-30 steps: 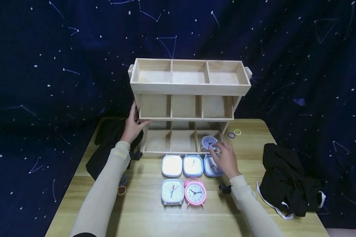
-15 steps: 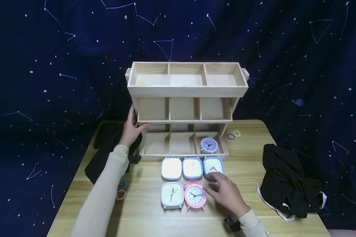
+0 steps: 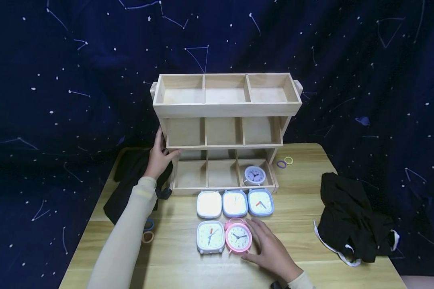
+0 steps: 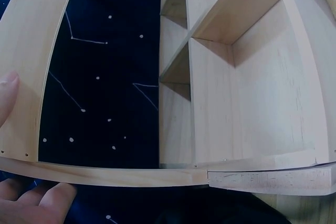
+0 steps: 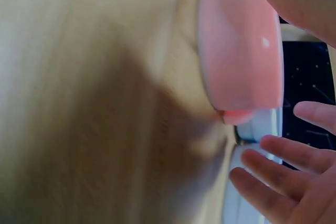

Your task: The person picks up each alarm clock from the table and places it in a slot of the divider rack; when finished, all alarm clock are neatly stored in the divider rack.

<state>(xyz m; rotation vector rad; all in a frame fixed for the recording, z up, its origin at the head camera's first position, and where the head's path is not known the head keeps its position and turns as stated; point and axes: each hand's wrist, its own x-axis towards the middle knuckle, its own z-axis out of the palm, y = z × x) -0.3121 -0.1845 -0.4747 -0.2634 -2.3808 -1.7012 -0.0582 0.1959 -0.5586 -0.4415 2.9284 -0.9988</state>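
Note:
My left hand (image 3: 158, 158) grips the left side of a wooden tiered organizer (image 3: 227, 109). In the left wrist view its thumb (image 4: 7, 97) lies on the board, and its fingers are on the other side of the edge. My right hand (image 3: 271, 249) is at the right side of a round pink alarm clock (image 3: 238, 237), thumb low and fingers near its top. The right wrist view has the fingers spread around the clock's pink side (image 5: 241, 45). A round white alarm clock (image 3: 254, 176) sits in the organizer's bottom right compartment.
Left of the pink clock is a square white clock (image 3: 210, 237). Behind them, a white clock (image 3: 208, 204) and two blue clocks (image 3: 234, 204) form a row before the organizer. Black cloth (image 3: 354, 220) lies at right, a black bag (image 3: 130, 186) at left. Small rings (image 3: 288, 161) lie nearby.
My right hand has moved from the white round clock in the compartment back toward me, to the pink clock. My left hand has stayed on the organizer.

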